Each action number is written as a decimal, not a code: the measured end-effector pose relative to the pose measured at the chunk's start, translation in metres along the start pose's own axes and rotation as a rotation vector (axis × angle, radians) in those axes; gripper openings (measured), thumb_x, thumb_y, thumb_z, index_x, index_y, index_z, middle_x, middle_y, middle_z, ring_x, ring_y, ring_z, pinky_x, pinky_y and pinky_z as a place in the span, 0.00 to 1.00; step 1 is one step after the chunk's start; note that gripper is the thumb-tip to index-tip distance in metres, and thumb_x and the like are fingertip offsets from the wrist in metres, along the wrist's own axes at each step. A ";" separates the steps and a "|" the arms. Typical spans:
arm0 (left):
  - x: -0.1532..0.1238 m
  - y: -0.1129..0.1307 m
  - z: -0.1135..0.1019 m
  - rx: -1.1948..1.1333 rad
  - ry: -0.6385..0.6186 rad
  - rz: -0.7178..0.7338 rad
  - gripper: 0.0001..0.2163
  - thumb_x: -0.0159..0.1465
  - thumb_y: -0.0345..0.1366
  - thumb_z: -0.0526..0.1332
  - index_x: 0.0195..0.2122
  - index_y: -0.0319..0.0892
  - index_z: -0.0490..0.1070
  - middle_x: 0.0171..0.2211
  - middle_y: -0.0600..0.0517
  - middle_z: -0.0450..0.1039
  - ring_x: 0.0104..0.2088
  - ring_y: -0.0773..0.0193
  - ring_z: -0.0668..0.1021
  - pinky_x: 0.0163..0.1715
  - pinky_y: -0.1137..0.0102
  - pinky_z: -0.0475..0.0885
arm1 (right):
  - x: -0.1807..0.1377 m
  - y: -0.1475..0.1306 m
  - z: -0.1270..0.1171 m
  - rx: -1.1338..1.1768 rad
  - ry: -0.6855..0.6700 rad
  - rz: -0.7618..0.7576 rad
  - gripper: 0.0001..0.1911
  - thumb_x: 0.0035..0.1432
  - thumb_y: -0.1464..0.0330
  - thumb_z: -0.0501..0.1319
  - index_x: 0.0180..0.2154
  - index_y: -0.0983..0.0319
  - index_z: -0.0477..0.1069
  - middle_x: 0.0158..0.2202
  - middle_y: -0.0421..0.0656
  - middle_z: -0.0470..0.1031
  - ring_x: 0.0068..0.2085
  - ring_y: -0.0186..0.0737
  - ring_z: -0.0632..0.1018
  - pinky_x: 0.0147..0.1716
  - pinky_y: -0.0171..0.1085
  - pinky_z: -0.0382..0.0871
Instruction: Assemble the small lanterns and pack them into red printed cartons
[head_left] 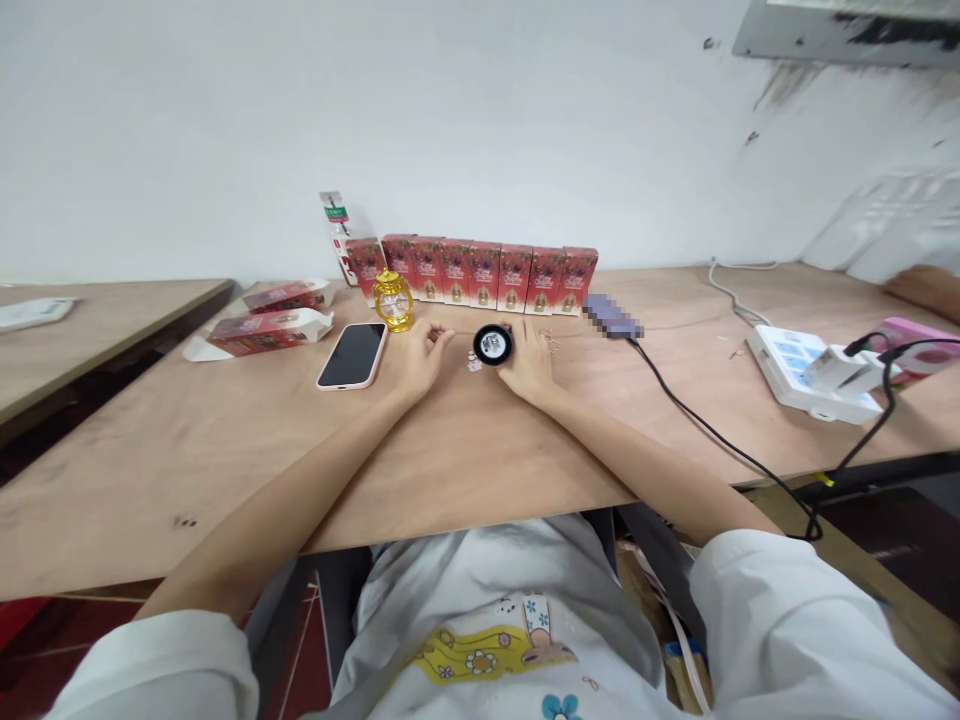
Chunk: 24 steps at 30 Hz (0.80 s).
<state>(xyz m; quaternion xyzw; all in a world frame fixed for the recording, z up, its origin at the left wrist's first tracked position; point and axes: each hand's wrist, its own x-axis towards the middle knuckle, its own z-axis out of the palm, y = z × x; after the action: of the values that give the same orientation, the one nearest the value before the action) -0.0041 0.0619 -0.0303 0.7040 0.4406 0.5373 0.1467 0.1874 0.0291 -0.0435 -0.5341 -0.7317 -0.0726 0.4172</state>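
Note:
My right hand (529,362) holds a round black-rimmed object (481,358) with a pale disc in its middle, its face turned up toward me. What kind of thing it is I cannot make out. My left hand (424,352) rests on the table to its left, fingers curled and thumb and fingertips together; anything between them is too small to see. Small whitish pieces (474,365) lie just under the round object. Thin wire-like bits (553,343) show beside my right fingers. A small gold lantern (394,302) stands upright behind my left hand.
Red boxes (485,275) stand in a row along the wall. A phone (352,356) and opened red boxes (262,330) lie at left. To the right are a blurred purple device (611,315) on a black cable (690,415) and a white power strip (784,370). Another person's arm (926,290) rests far right.

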 end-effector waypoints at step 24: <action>-0.025 0.052 -0.001 0.175 -0.046 0.405 0.05 0.65 0.35 0.60 0.36 0.42 0.75 0.28 0.54 0.66 0.29 0.69 0.70 0.31 0.72 0.65 | -0.003 -0.006 0.002 -0.036 -0.008 -0.063 0.17 0.56 0.70 0.56 0.49 0.62 0.62 0.48 0.52 0.70 0.46 0.51 0.71 0.43 0.44 0.63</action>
<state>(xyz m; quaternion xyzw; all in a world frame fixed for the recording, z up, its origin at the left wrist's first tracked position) 0.0178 0.0123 -0.0106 0.8003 0.3316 0.4993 -0.0158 0.1813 0.0254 -0.0453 -0.5185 -0.7485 -0.0967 0.4020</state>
